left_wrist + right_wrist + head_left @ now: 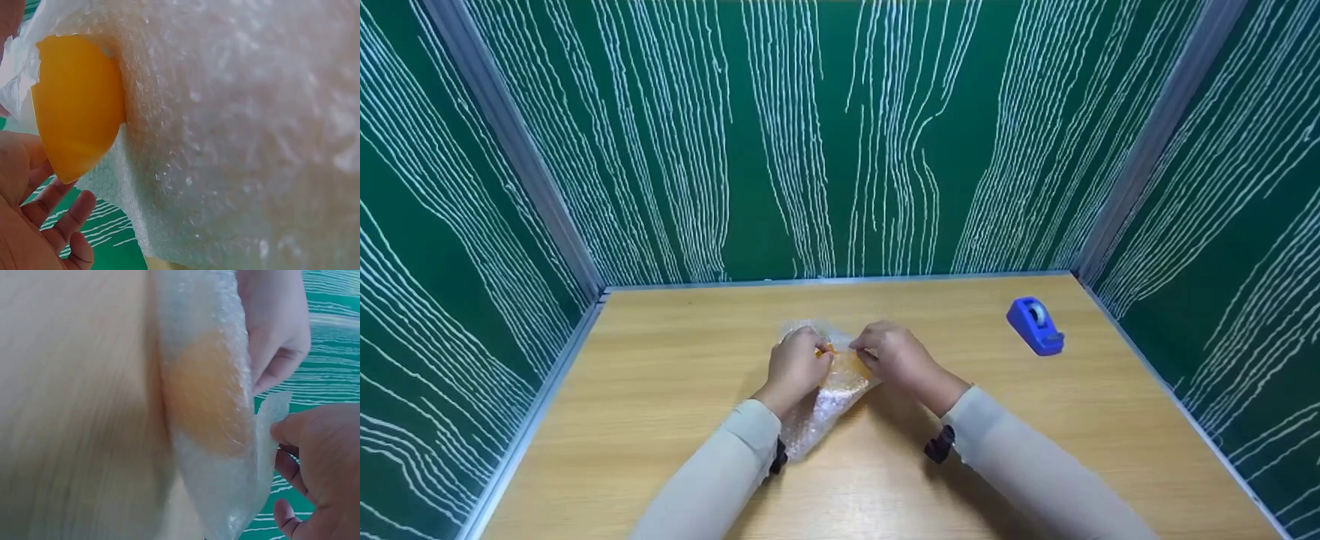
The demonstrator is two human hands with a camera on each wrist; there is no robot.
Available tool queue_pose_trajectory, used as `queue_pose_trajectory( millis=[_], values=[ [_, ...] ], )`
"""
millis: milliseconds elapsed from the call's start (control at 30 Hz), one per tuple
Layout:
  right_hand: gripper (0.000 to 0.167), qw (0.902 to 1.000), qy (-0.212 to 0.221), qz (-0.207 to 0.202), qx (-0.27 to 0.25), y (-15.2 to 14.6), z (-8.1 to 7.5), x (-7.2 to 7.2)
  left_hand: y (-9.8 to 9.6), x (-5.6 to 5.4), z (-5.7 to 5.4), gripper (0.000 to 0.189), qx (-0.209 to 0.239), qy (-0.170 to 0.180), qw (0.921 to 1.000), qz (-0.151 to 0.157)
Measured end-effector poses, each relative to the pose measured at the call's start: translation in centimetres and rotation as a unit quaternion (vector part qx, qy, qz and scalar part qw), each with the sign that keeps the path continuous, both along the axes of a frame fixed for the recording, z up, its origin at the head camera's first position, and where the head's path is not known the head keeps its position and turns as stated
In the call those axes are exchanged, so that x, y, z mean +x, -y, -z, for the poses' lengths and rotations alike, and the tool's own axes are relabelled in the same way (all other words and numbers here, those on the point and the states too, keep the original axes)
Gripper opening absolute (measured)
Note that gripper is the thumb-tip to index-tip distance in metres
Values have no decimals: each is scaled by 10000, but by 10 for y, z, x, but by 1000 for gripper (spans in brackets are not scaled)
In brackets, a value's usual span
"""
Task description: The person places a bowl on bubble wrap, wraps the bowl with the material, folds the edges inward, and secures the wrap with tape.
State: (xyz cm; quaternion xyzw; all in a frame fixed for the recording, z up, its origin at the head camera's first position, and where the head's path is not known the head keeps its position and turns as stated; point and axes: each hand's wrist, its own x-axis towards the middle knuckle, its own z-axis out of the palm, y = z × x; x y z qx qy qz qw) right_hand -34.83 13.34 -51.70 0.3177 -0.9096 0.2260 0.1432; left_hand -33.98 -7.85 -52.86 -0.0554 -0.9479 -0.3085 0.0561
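Note:
A smooth orange bowl (81, 107) is partly wrapped in clear bubble wrap (821, 420); its bare curved side shows in the left wrist view. My left hand (797, 367) pinches the bowl's edge between thumb and forefinger, and its other fingers (70, 219) are loosely bent. On the other side, my right hand (906, 361) pinches a loose edge of the bubble wrap with thumb and forefinger. Through the wrap, the bowl appears as a blurred round patch in the right wrist view. Part of the bowl is hidden by the wrap and the hands.
A blue tape dispenser (1036, 326) with a roll of tape stands at the back right of the wooden table (675, 337). Green panels (877, 150) with wavy white lines enclose the table at the back and both sides.

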Motion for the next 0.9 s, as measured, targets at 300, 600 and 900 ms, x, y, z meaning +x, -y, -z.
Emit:
queue_pose_trajectory(
  millis=[300, 600, 900],
  values=[
    [21, 9991, 131, -409, 53, -3, 14, 3, -1, 1, 5, 9, -26, 17, 10000, 22],
    [31, 9922, 574, -842, 711, -14, 10, 5, -3, 0, 4, 10, 57, 232, 9997, -86],
    [55, 9860, 528, -1096, 1139, -22, 7, 8, 0, 0, 2, 8, 331, 474, 9983, -118]
  ],
)
